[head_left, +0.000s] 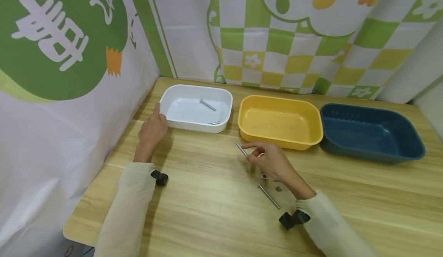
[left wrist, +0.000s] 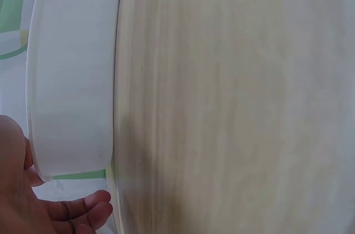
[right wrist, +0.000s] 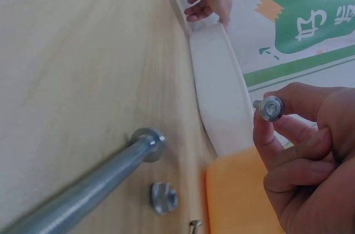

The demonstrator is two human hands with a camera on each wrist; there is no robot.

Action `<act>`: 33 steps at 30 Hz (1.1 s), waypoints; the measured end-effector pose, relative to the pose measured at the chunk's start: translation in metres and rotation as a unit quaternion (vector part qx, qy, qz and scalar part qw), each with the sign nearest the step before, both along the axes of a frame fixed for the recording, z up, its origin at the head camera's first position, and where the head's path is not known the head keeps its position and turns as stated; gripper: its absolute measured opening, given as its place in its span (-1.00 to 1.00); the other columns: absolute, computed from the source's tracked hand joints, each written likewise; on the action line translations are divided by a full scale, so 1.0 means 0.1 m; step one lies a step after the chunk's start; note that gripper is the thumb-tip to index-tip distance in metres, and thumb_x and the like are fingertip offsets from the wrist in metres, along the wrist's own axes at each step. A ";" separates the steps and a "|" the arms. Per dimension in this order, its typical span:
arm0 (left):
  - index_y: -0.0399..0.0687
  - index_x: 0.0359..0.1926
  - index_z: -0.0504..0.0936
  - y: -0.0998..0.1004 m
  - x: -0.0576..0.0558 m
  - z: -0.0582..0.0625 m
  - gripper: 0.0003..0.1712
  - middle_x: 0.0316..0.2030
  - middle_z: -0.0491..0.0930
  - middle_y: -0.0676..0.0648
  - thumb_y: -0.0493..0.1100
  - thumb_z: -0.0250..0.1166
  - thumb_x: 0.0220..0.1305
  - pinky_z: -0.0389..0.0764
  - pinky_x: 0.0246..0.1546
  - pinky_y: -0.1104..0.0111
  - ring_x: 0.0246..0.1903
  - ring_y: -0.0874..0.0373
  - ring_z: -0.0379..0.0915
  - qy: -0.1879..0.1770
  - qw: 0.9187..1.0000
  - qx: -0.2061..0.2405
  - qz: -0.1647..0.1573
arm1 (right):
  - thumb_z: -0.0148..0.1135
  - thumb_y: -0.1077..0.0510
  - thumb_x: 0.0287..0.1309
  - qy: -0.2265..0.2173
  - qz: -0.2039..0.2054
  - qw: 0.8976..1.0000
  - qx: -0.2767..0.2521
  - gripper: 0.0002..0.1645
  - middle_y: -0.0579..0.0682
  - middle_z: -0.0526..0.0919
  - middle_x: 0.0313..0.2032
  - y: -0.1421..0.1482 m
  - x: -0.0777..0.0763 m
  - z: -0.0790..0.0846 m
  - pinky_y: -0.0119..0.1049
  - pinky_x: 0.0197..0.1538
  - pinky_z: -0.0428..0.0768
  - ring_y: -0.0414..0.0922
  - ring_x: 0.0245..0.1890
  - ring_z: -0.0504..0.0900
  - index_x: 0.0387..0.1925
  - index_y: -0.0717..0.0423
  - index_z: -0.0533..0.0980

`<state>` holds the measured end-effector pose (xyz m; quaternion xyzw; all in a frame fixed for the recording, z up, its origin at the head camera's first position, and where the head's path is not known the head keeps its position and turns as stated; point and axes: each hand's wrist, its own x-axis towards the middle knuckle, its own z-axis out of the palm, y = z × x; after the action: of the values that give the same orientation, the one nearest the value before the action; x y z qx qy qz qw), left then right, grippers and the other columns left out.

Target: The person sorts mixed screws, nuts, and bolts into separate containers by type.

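Our right hand (head_left: 271, 160) pinches 1 slim silver metal bolt (head_left: 241, 149) near its head, beside the yellow rectangular plastic tray (head_left: 280, 123). Held at 1 end, its smooth shank could swivel and slip. Our left hand (head_left: 153, 131) touches the white rectangular plastic tray (head_left: 181, 109); whether it grips, we can't tell; pushing could shift it.
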<state>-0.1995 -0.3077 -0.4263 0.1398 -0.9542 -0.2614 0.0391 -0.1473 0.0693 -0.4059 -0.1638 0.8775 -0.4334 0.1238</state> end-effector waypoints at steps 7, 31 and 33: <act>-0.07 0.60 -0.08 -0.02 -0.03 -0.04 -0.30 0.12 0.43 -0.59 0.00 -0.41 0.52 0.48 -0.19 -0.27 -0.08 -0.50 0.47 0.020 1.000 0.023 -0.004 | 0.35 0.26 0.20 0.038 0.013 0.999 -0.022 -0.66 -0.08 0.65 -0.48 -0.10 -0.10 0.11 -0.32 -0.48 0.41 -0.12 -0.48 0.49 0.03 0.10 0.69; -0.25 0.58 -0.16 -0.04 -0.04 -0.02 -0.30 0.03 0.46 -0.60 -0.06 -0.40 0.55 0.43 -0.05 -0.18 -0.24 -0.32 0.43 0.021 0.998 0.040 -0.036 | 0.33 0.21 0.20 0.049 0.012 0.999 0.002 -0.68 0.03 0.71 -0.40 -0.48 -0.55 0.29 -0.28 -0.44 0.42 -0.10 -0.47 0.53 0.00 0.10 0.70; -0.26 0.58 -0.16 -0.05 -0.05 -0.03 -0.30 -0.01 0.47 -0.60 -0.05 -0.40 0.55 0.43 -0.07 -0.17 -0.27 -0.30 0.41 0.025 0.998 0.043 -0.038 | 0.33 0.21 0.20 0.047 0.013 0.999 0.002 -0.68 0.03 0.71 -0.40 -0.51 -0.57 0.29 -0.29 -0.45 0.41 -0.11 -0.49 0.51 0.00 0.11 0.70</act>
<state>-0.2042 -0.3125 -0.4290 0.0984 -0.9456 -0.3067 0.0465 -0.2043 0.0181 -0.3770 -0.1950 0.8811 -0.4218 0.0882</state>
